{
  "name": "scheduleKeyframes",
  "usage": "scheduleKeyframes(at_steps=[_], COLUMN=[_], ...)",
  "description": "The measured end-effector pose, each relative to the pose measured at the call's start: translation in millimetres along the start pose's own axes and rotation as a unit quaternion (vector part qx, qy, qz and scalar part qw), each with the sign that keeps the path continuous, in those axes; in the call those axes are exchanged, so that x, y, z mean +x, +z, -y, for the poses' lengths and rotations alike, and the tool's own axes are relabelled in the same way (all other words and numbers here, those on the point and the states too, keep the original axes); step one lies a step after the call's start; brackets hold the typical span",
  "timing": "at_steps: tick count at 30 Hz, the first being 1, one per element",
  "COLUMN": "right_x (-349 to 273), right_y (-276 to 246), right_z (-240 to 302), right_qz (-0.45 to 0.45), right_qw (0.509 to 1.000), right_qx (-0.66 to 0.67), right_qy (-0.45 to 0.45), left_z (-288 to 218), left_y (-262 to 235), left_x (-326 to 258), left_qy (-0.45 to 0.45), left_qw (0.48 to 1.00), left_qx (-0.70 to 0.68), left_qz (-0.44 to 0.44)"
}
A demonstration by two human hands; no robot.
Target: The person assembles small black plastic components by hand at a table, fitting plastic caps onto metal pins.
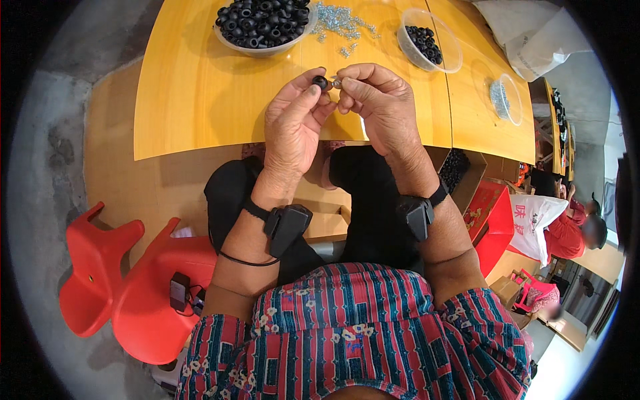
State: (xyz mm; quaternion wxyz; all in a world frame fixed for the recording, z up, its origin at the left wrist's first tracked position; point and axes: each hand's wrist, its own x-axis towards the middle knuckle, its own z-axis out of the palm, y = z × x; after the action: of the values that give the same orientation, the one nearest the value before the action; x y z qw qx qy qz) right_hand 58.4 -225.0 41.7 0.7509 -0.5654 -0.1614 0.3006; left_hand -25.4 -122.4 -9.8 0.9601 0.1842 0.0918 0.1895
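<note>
Above the near part of the yellow table (220, 100), my two hands meet with their fingertips almost touching. My left hand (291, 127) pinches a small round black cap (320, 83) between thumb and fingers, with its hollow side not clearly shown. My right hand (387, 113) is closed on a tiny silvery metal fitting (337, 84), held right beside the cap. Whether the two parts touch is too small to tell. Beyond my hands lies a loose heap of similar silvery fittings (340, 21). A bowl (311, 25) full of black caps (257, 20) stands next to it.
A clear bowl (455, 55) with fewer black parts sits to the right, and a smaller tub (516, 113) of silvery pieces beyond it. Red chairs (100, 273) stand at left. A red box (490, 223) and white bag (533, 223) are at right, near another person (567, 233).
</note>
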Motion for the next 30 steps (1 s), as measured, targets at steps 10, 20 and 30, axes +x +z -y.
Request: scheduleKeyframes(at_steps=[10, 20, 30], right_x=[-2, -4, -5], right_y=[-3, 4, 8], right_z=[-1, -2, -2], right_qz=[-0.006, -0.049, -0.035], right_qw=[1.0, 0.98, 0.964], right_qx=[0.001, -0.157, -0.198], right_qy=[-0.009, -0.114, -0.171], left_z=[2, 4, 2], left_y=[10, 14, 16], left_x=[-4, -4, -5], left_qy=[0.087, 0.119, 0.107], left_qw=[0.977, 0.96, 0.966], left_qx=[0.193, 0.251, 0.234], left_qz=[-0.009, -0.019, -0.021])
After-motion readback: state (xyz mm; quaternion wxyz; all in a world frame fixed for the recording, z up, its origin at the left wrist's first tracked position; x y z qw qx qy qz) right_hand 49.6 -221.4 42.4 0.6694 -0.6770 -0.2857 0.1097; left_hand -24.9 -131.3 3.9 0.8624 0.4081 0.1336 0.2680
